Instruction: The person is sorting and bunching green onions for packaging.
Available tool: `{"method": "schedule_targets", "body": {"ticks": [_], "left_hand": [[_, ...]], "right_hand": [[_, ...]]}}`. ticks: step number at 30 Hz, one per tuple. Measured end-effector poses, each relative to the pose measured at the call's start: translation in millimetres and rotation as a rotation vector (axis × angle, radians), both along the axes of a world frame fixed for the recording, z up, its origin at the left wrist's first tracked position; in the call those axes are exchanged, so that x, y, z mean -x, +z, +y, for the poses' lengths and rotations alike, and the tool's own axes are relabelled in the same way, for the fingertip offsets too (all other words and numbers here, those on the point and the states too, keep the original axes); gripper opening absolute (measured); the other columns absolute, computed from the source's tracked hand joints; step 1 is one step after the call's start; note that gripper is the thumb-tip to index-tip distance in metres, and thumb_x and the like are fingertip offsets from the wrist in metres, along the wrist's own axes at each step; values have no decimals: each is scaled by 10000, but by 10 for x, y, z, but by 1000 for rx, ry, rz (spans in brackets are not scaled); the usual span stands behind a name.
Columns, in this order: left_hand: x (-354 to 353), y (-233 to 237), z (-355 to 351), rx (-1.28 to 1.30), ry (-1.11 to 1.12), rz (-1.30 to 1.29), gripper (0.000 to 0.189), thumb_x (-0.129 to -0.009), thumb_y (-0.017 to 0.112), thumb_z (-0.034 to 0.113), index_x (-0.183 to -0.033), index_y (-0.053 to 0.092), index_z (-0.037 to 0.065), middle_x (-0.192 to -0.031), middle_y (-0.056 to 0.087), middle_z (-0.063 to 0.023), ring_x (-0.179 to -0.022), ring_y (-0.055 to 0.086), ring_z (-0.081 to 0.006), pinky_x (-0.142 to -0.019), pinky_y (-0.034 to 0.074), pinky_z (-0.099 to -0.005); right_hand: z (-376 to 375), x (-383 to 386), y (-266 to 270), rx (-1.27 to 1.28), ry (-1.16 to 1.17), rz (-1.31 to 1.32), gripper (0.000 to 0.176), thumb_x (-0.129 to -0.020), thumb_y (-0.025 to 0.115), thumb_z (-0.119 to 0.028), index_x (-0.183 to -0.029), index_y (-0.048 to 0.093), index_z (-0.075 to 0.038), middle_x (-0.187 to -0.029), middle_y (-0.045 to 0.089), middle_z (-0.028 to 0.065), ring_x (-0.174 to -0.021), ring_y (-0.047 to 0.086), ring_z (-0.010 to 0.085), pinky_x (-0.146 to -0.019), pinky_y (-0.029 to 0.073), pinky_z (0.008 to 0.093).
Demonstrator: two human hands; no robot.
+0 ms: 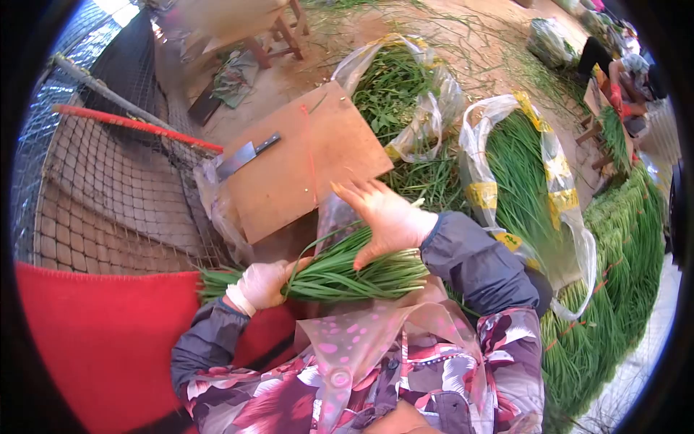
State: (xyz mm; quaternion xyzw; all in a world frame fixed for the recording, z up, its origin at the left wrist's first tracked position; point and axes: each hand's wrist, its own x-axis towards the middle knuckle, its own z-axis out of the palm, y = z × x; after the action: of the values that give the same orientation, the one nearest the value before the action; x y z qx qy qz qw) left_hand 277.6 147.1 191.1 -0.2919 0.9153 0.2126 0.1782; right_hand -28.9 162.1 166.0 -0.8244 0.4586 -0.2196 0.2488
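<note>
The bunch (347, 271) is gripped toward its 9 o'clock end by the left hand (266, 285). The right hand (394, 217) is held open, fingers spread, at the bunch's 1 o'clock. Beyond, at 11 o'clock, the worktop (278, 184) is seen, the knife (249, 155) laid near its 9 o'clock edge; at 2 o'clock, a bag (473, 166) is filled with greens (513, 159).

One green bunch (354, 278) in the left hand (262, 286), one knife (247, 157), one red pole (137, 125).

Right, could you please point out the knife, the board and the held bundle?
Knife (246, 155): head view, on the blade near the handle.
Board (280, 179): head view, on its bare top.
Held bundle (334, 273): head view, on its leaves.
</note>
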Motion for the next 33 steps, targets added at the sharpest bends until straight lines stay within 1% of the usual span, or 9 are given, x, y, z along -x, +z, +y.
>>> {"method": "schedule_targets", "body": {"ticks": [3,7,11,13,15,17,20,23,33], "left_hand": [[-64,-3,-140,131,-33,-13,714,-702,680,176,-1373,437,194,-845,621,-155,-669,623,-361,-593,503,-451],[-73,243,-247,762,142,100,649,-664,702,103,-1287,522,93,-1186,555,-166,-1162,502,-361,-1010,365,-480],[-370,243,-17,897,486,536,449,-758,620,17,-1202,558,42,-1160,576,-154,-1052,568,-316,-954,427,-448],[-741,-151,299,405,881,771,384,-806,644,57,-1179,564,15,-1033,630,-128,-861,631,-241,-833,494,-414],[-923,-394,544,-432,1363,535,466,-807,713,168,-1212,557,0,-1008,660,-104,-781,645,-203,-789,520,-372],[-1036,-757,755,-714,942,100,629,-775,757,260,-1295,511,5,-1167,629,-116,-966,628,-232,-904,482,-360],[-1067,-1622,1086,-798,901,570,733,-755,771,294,-1355,458,10,-1298,564,-123,-1138,555,-249,-1006,416,-352],[-146,-1203,848,-1450,1126,1174,759,-733,766,133,-1391,401,32,-1343,520,-116,-1255,475,-249,-1075,360,-383],[461,-241,-57,-892,950,1903,696,-789,709,145,-1393,381,32,-1380,477,-165,-1261,470,-318,-1070,381,-477]], "right_hand": [[335,-4,-449,-111,0,-105,1227,-533,809,-598,-1411,276,73,-1384,394,310,-1348,326,409,-1115,264,479],[769,-106,-515,-355,-147,-143,1284,-528,860,-525,-1442,188,75,-1262,514,302,-1256,442,420,-1050,372,416],[921,-157,-662,-545,-244,-312,1362,-518,913,-408,-1490,61,23,-1495,249,278,-1393,277,366,-1119,269,344],[916,-165,-594,-648,-266,-323,1373,-506,922,-381,-1489,56,29,-1506,245,257,-1406,262,339,-1123,261,330],[933,-170,-595,-712,-261,-358,1372,-506,923,-382,-1490,58,26,-1519,221,248,-1417,242,324,-1127,252,320],[957,-182,-631,-690,-244,-347,1359,-519,915,-391,-1490,59,24,-1496,260,261,-1396,279,343,-1117,274,329],[910,-221,-531,-691,-208,-263,1325,-550,894,-410,-1494,63,7,-1430,356,287,-1326,377,388,-1079,333,354],[1000,-340,-580,-513,-176,-147,1235,-612,849,-426,-1507,83,-54,-1253,525,306,-1130,548,441,-972,436,405],[-121,-553,245,-136,33,-15,956,-634,760,-332,-1420,292,-54,-969,620,238,-830,645,376,-721,521,447]]}}
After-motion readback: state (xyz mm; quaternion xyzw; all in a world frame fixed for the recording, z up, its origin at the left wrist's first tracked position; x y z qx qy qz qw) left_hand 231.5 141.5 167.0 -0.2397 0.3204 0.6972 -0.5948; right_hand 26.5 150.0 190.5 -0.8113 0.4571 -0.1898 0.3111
